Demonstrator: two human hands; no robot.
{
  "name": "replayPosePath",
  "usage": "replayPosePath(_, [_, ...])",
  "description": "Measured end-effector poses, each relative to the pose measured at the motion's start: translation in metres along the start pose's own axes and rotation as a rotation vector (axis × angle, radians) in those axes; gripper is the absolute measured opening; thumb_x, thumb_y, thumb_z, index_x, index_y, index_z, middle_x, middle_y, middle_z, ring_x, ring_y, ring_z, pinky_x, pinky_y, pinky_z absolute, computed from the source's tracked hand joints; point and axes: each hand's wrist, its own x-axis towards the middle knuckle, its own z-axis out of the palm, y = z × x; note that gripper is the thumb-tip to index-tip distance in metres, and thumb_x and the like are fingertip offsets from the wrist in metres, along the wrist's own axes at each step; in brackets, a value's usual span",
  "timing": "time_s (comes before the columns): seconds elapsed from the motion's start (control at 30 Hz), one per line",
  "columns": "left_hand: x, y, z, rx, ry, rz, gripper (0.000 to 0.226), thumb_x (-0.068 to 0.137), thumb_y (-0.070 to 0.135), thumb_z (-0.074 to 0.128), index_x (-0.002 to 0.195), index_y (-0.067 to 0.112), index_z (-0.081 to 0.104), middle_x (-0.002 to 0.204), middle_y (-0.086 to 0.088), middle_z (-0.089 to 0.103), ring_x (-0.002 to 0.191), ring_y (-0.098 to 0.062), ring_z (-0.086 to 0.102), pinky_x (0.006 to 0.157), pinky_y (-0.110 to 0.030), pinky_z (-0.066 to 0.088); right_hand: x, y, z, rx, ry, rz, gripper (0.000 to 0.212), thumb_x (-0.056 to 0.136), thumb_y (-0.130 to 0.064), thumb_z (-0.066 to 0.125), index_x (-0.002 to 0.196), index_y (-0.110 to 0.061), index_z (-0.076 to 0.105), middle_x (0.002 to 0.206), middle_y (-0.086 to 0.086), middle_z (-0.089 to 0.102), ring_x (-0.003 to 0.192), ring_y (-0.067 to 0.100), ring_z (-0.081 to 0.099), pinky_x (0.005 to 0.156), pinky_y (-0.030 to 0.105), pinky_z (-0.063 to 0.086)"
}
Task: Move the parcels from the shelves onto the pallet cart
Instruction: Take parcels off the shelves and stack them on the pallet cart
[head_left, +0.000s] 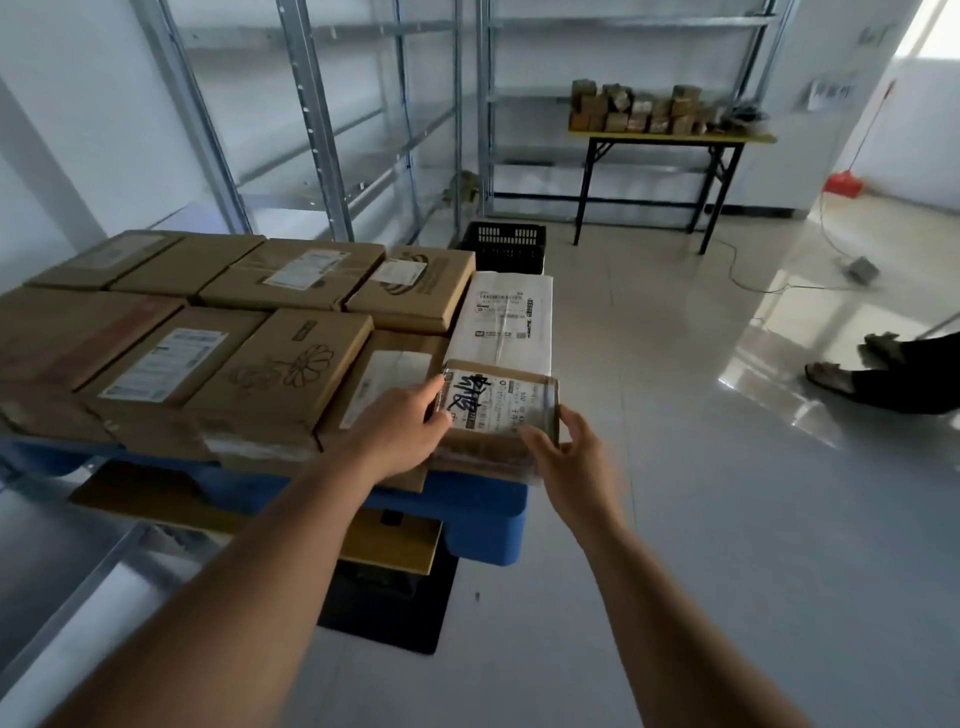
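Both hands, left (402, 428) and right (569, 457), gripping small parcel (498, 400) beside white parcel (501, 317), crate (506, 247) beyond.

Blue plastic pallet cart (480, 525) stood on pale glossy tiled floor (701, 545), loaded w/ flat brown cardboard parcels in rows, packed edge to edge. Back row incl. brown box w/ white shipping label (296, 273); front row incl. brown box w/ printed flower outline (291, 364). White wrapped parcel w/ printed label (506, 317) lay at cart's right edge, small brown box w/ black handwritten marker on its label (493, 402) just in front of it at near right corner. Black slotted plastic crate (506, 247) sat on floor beyond cart. Yellow-topped folding table w/ black legs (670, 137) carried approx. a dozen small brown boxes, blurred.
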Motion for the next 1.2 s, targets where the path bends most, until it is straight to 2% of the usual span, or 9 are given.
replayPosePath(0.07, [0.002,-0.007,0.004,0.085,0.016,0.013,0.053,0.097,0.038,0.037,0.147,0.025,0.024,0.137,-0.002,0.047,0.112,-0.013,0.053,0.086,-0.022,0.043,0.005,0.006,0.007,-0.031,-0.021,0.034,0.034,0.09,-0.034,0.06,0.122,-0.026,0.054,0.101,-0.006,0.066,0.078,0.0,0.061,0.051,0.009,0.043])
replayPosePath(0.1, [0.003,-0.009,0.005,0.134,0.027,0.017,0.052,0.097,0.037,0.039,0.146,0.023,0.027,0.148,-0.002,0.034,0.13,-0.017,0.038,0.1,-0.032,0.035,0.007,0.009,0.01,-0.052,-0.026,0.037,0.034,0.09,-0.034,0.059,0.122,-0.025,0.054,0.103,-0.006,0.066,0.08,0.001,0.061,0.053,0.011,0.044])
replayPosePath(0.17, [0.004,-0.013,0.006,0.186,0.026,0.032,0.051,0.097,0.033,0.041,0.145,0.022,0.03,0.153,0.002,0.024,0.14,-0.019,0.021,0.111,-0.037,0.021,0.011,0.011,0.014,-0.076,-0.031,0.045,0.035,0.09,-0.033,0.06,0.123,-0.024,0.054,0.103,-0.005,0.065,0.083,0.005,0.062,0.06,0.018,0.049])
replayPosePath(0.3, [0.005,-0.021,0.007,0.253,0.019,0.076,0.05,0.097,0.029,0.04,0.145,0.023,0.03,0.151,0.006,0.03,0.139,-0.016,0.022,0.113,-0.037,0.018,0.016,0.011,0.015,-0.107,-0.03,0.069,0.038,0.088,-0.033,0.061,0.123,-0.023,0.055,0.104,-0.004,0.064,0.086,0.009,0.062,0.07,0.031,0.056])
replayPosePath(0.57, [0.005,-0.028,0.004,0.308,0.003,0.121,0.048,0.094,0.028,0.045,0.141,0.022,0.037,0.149,0.006,0.032,0.136,-0.017,0.025,0.111,-0.037,0.022,0.013,0.006,0.017,-0.201,-0.039,0.105,0.036,0.087,-0.04,0.06,0.12,-0.026,0.055,0.096,-0.004,0.064,0.078,0.011,0.063,0.07,0.04,0.058])
replayPosePath(0.73, [0.006,-0.027,0.001,0.312,-0.028,0.127,0.049,0.09,0.03,0.05,0.138,0.023,0.041,0.148,0.005,0.033,0.135,-0.019,0.026,0.11,-0.038,0.024,0.011,0.004,0.015,-0.219,-0.049,0.103,0.037,0.087,-0.04,0.059,0.122,-0.027,0.056,0.091,-0.007,0.061,0.076,0.006,0.06,0.057,0.025,0.05])
replayPosePath(0.87, [0.004,-0.027,-0.005,0.298,-0.064,0.144,0.043,0.091,0.033,0.049,0.132,0.024,0.049,0.149,0.004,0.032,0.136,-0.019,0.024,0.11,-0.04,0.023,0.011,0.007,0.011,-0.165,-0.083,0.146,0.038,0.086,-0.037,0.062,0.122,-0.026,0.058,0.101,0.0,0.067,0.075,0.015,0.06,0.062,0.031,0.052])
replayPosePath(0.97, [0.003,-0.028,-0.007,0.27,-0.08,0.147,0.042,0.092,0.033,0.048,0.132,0.023,0.049,0.15,0.004,0.031,0.138,-0.018,0.022,0.111,-0.039,0.021,0.011,0.008,0.011,-0.116,-0.102,0.156,0.037,0.087,-0.033,0.062,0.123,-0.024,0.059,0.102,0.005,0.068,0.065,0.01,0.053,0.056,0.026,0.045])
replayPosePath(1.2, [0.002,-0.027,-0.003,0.291,-0.044,0.148,0.043,0.089,0.037,0.055,0.128,0.021,0.05,0.146,0.003,0.037,0.134,-0.018,0.029,0.108,-0.038,0.026,0.011,0.007,0.013,-0.125,-0.118,0.167,0.036,0.088,-0.032,0.06,0.123,-0.024,0.057,0.102,0.005,0.067,0.069,0.011,0.056,0.058,0.026,0.047])
